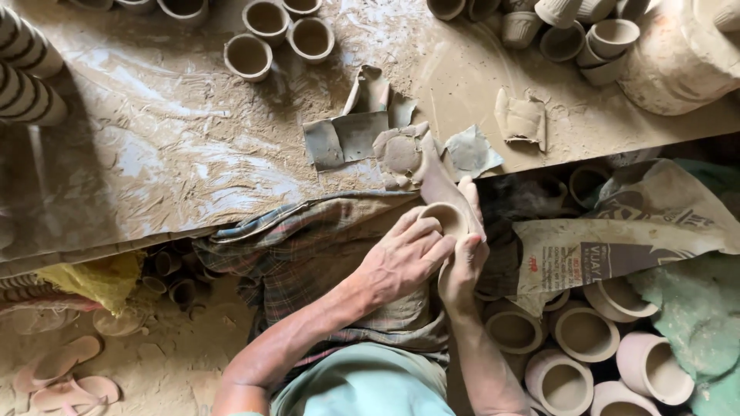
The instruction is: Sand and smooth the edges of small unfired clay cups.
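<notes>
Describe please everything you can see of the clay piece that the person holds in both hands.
The clay piece is pale brown and looks wet and soft. It has a round open mouth, like a small cup, and a longer tapered part that points up toward the mud-smeared work board. The left hand lies over its near side with fingers on the rim; the right hand cups it from the right and below. It is held above the checked cloth on the lap. Its underside is hidden.
</notes>
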